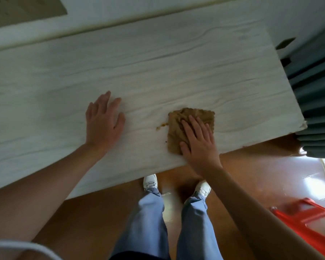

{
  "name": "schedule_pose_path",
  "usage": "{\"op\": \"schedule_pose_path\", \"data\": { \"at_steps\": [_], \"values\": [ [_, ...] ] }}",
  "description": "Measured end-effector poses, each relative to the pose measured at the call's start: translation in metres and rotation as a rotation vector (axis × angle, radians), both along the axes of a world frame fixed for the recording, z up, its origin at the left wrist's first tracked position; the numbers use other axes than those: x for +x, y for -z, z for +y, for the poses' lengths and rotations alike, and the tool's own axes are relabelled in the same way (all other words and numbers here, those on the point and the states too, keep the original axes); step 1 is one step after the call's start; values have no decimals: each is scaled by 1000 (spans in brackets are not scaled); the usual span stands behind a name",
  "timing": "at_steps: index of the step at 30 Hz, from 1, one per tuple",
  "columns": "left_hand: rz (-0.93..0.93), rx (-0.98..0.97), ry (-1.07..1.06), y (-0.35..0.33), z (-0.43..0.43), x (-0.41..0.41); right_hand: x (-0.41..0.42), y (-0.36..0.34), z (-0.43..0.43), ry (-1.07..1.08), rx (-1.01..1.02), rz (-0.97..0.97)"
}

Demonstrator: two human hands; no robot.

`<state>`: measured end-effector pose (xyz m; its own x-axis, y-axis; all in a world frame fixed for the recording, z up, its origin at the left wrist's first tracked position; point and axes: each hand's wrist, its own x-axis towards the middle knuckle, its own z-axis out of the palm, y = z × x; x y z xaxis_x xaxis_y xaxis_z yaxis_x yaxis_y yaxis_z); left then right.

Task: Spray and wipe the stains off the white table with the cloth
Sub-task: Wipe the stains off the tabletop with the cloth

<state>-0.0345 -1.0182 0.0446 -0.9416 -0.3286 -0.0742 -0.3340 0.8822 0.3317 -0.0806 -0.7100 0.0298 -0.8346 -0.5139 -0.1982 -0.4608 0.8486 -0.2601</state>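
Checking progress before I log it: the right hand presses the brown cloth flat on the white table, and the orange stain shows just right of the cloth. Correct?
Not quite. The head view shows the orange stain just left of the brown cloth, toward the left hand. The rest holds: the right hand presses the cloth flat on the white table.

Wide bare table (158, 72) lies open to the far edge w/ only the left hand (103, 121), flat, and cloth (178, 126) under right hand (199, 141) in the way.
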Motion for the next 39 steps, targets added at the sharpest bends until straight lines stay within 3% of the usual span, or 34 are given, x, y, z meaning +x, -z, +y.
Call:
{"op": "schedule_pose_path", "data": {
  "at_steps": [8,16,20,26,31,33,39],
  "values": [
    [-11,-92,-86,15,-34,91,-45,5,-65,286,23,28],
    [-8,-90,-120,26,-28,99,61,3,-95,-245,-4,28],
    [2,-86,-127,27,-27,98,36,-1,-43,-360,33,8],
    [25,-93,-130,26,-25,100,-26,-5,10,13,71,44],
    [41,-78,-142,25,-25,100,1,-1,-70,465,14,11],
    [44,-80,-140,26,-25,99,27,-1,-106,416,-1,-7],
    [11,-85,-126,25,-28,99,109,-2,-134,-49,-33,-11]
  ]
}}
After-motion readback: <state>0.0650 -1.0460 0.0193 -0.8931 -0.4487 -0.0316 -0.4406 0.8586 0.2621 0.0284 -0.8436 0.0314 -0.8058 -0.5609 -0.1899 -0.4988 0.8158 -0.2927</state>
